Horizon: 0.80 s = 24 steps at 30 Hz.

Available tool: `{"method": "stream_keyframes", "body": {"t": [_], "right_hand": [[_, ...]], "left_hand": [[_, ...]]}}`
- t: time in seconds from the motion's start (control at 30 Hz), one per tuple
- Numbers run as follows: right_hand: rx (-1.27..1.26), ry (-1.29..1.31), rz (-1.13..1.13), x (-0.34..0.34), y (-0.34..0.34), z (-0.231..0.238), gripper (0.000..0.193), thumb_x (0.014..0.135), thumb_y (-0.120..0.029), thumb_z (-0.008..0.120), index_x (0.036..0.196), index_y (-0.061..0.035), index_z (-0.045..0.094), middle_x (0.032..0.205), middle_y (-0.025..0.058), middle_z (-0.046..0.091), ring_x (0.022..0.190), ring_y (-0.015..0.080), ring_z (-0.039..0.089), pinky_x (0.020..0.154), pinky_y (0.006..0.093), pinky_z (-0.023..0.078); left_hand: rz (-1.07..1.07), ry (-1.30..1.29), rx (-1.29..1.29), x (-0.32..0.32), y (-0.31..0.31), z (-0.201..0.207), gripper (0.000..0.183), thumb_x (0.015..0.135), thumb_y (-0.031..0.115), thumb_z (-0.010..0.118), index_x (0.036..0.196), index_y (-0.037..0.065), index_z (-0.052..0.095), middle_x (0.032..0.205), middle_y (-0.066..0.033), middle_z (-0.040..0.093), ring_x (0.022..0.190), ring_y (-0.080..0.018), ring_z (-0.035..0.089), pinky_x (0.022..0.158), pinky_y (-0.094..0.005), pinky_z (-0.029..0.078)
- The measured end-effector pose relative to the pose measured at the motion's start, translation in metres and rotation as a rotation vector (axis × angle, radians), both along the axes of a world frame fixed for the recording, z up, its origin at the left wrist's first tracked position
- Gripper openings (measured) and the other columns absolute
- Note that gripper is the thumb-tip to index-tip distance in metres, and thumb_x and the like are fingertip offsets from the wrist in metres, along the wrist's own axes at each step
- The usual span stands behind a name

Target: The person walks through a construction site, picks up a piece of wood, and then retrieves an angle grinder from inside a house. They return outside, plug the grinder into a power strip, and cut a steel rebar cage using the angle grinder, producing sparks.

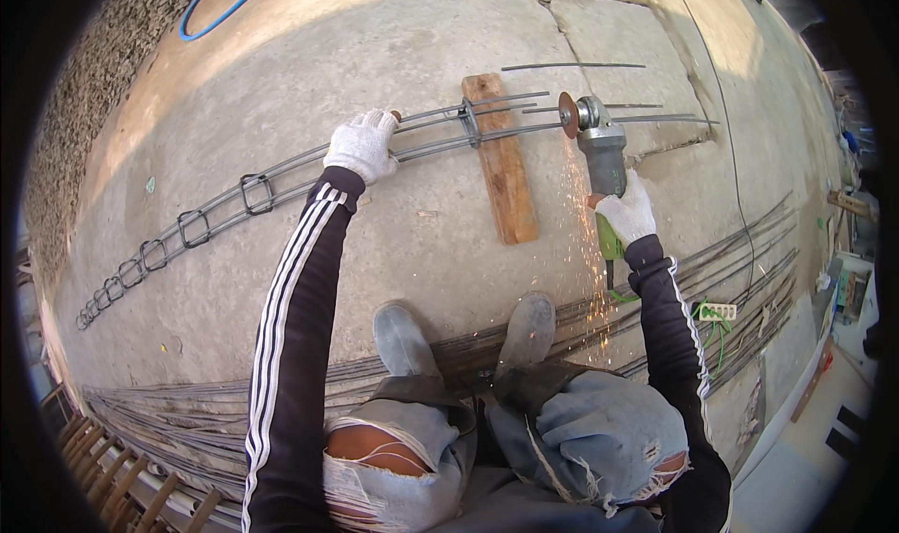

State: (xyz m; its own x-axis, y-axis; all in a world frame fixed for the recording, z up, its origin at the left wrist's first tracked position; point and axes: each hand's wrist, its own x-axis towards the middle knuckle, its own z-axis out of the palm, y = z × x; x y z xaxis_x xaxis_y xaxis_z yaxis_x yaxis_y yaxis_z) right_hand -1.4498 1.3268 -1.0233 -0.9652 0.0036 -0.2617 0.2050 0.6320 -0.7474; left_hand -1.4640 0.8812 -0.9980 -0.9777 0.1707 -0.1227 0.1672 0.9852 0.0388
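left hand [362,145], gloved, clamped on the rebar cage [281,179], pinning it steady on the wooden block [500,158], which lifts it off the concrete slab [281,74]. right hand [626,210] closed around the angle grinder [599,149], disc at the cage's right end; sparks fall near.

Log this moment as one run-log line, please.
left hand: pressing rebar cage | right hand: gripping angle grinder, sparks flying | wooden block: under cage

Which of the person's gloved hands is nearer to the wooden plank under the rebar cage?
Left. The left hand grips the rebar cage just left of the wooden plank; the right hand holds the angle grinder farther off, right of it.
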Motion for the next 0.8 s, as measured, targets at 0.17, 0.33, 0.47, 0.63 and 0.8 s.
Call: {"method": "stream_keyframes", "body": {"t": [0.17,0.33,0.47,0.63,0.8], "right_hand": [[-0.052,-0.024,-0.016,0.008,0.003,0.004,0.051,0.070,-0.015,0.084,0.113,-0.0018,0.062,0.095,0.0105,0.067,0.084,0.0223,0.064,0.081,0.0358,0.052],[-0.119,-0.062,-0.038,0.013,0.004,0.001,0.055,0.069,-0.016,0.083,0.118,-0.0036,0.061,0.098,0.0112,0.068,0.089,0.0245,0.065,0.083,0.0364,0.052],[-0.066,-0.068,-0.026,0.010,0.005,-0.001,0.059,0.068,-0.019,0.084,0.119,-0.0041,0.060,0.101,0.0137,0.069,0.092,0.0281,0.066,0.085,0.0374,0.053],[-0.043,-0.054,-0.027,0.008,0.005,0.000,0.050,0.071,-0.013,0.083,0.114,-0.0028,0.061,0.097,0.0085,0.066,0.087,0.0199,0.063,0.082,0.0345,0.052],[-0.098,-0.054,-0.047,0.010,0.005,-0.003,0.055,0.067,-0.020,0.084,0.114,-0.0026,0.061,0.098,0.0145,0.068,0.091,0.0292,0.066,0.083,0.0391,0.053]], "left_hand": [[-0.009,0.018,-0.017,0.001,0.000,0.000,0.052,0.074,0.013,0.073,0.124,0.012,0.060,0.114,-0.0122,0.066,0.113,-0.0304,0.064,0.093,-0.0423,0.054],[-0.004,-0.003,-0.015,0.001,0.000,-0.001,0.053,0.074,0.014,0.073,0.125,0.012,0.060,0.113,-0.0122,0.066,0.113,-0.0306,0.064,0.093,-0.0422,0.054],[-0.007,0.013,-0.011,0.002,0.001,-0.002,0.053,0.073,0.014,0.073,0.125,0.012,0.060,0.112,-0.0122,0.066,0.113,-0.0309,0.065,0.093,-0.0426,0.054],[-0.008,0.017,0.004,0.003,0.000,-0.003,0.054,0.073,0.014,0.073,0.125,0.012,0.060,0.112,-0.0123,0.066,0.113,-0.0310,0.065,0.093,-0.0428,0.053],[0.000,0.006,-0.008,0.004,0.000,-0.003,0.054,0.073,0.014,0.073,0.125,0.012,0.060,0.113,-0.0123,0.066,0.113,-0.0309,0.065,0.093,-0.0428,0.053]]}}
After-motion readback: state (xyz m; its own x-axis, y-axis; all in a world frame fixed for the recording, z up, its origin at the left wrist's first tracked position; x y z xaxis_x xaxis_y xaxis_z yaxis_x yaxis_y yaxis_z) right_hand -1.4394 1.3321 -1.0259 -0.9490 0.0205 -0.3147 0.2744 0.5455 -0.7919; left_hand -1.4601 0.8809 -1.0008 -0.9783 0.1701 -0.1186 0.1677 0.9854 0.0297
